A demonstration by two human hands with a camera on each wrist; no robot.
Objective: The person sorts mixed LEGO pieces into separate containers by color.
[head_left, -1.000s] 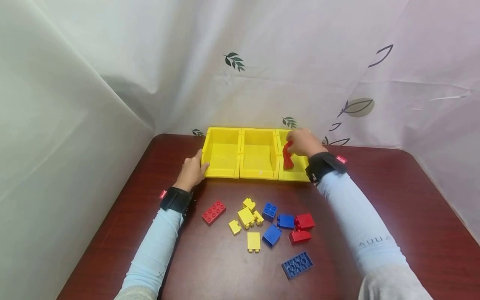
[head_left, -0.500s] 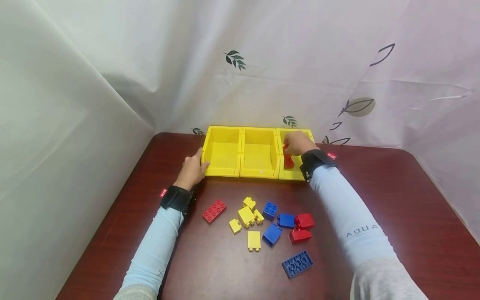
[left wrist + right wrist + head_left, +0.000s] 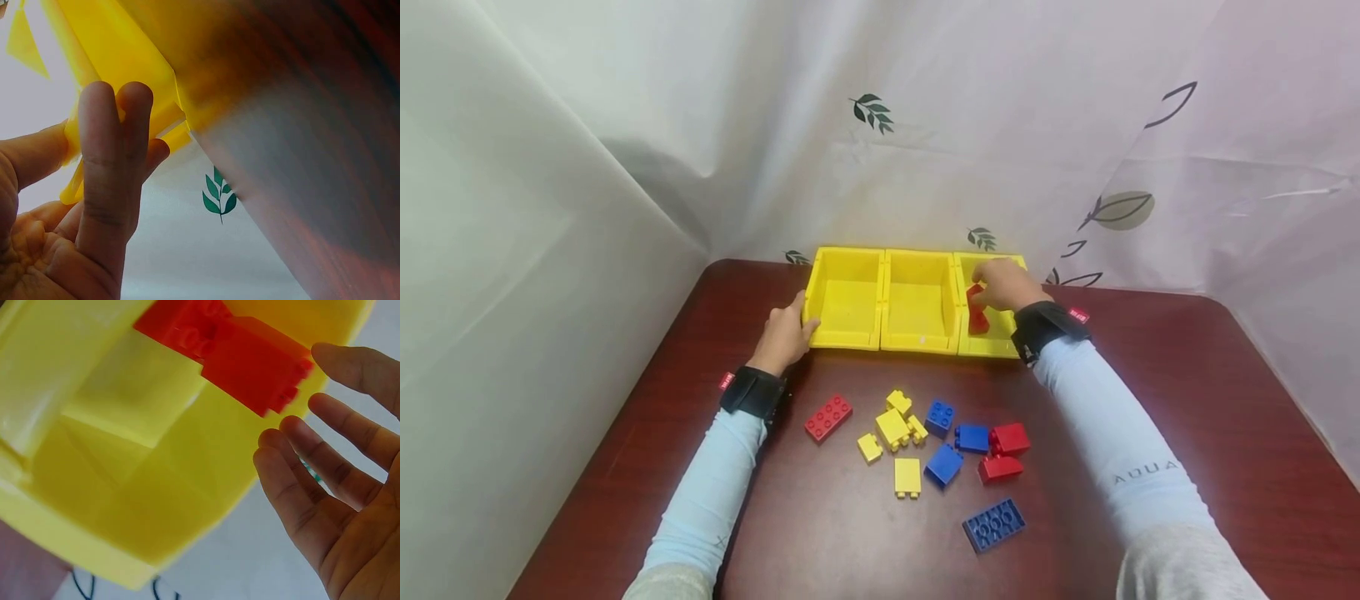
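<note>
Shifted slightly toward three o'clock since half a second ago, the right hand (image 3: 1009, 285) hovers at two stacked red bricks (image 3: 256, 369) in the three o'clock compartment (image 3: 1000, 340) of a yellow tray (image 3: 847, 312), partly blocking the head view of it; its fingers are spread, the thumb tip at the brick's studs, contact impossible to tell; at nine o'clock the left hand (image 3: 782, 337) pinches the tray's end wall between thumb and straight fingers; on the table (image 3: 835, 517) lie an eight-stud red brick (image 3: 829, 418) toward seven, five yellow bricks (image 3: 892, 427) near six, three blue bricks (image 3: 944, 463) and an upturned dark blue brick (image 3: 994, 525) between five and six, two loose red bricks (image 3: 1010, 437) at five; a leaf-printed curtain (image 3: 925, 183) hangs at twelve; "AQUA" reads on the right sleeve (image 3: 1120, 442); lettering on the red strap tags (image 3: 1078, 315) is too small to read.
</note>
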